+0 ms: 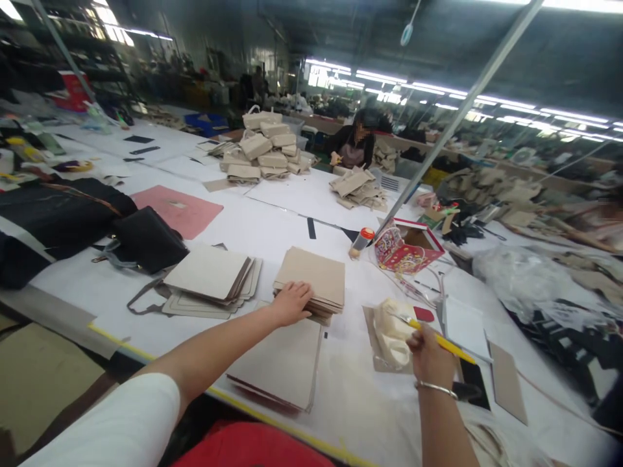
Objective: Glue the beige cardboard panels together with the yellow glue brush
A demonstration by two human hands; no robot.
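My left hand (293,303) lies flat, fingers outstretched, on the front edge of a stack of tan panels (314,272). Just nearer to me is a stack of pale, light-grey panels (282,363). My right hand (429,350), with a bangle at the wrist, is closed around a yellow-handled brush (452,348). The brush's tip reaches over a crumpled cream bundle (392,334), which rests on a brownish board; whether the tip touches it I cannot tell. Further left, another stack of pale panels (207,272) lies with a grey strap beside it.
A black bag (146,240) and a pink sheet (178,209) lie to the left. Ahead are piles of beige sewn pieces (265,146) and a seated person (357,139). A slanted metal pole (462,110), red patterned box (409,250) and red-lidded jar (363,240) stand right of centre.
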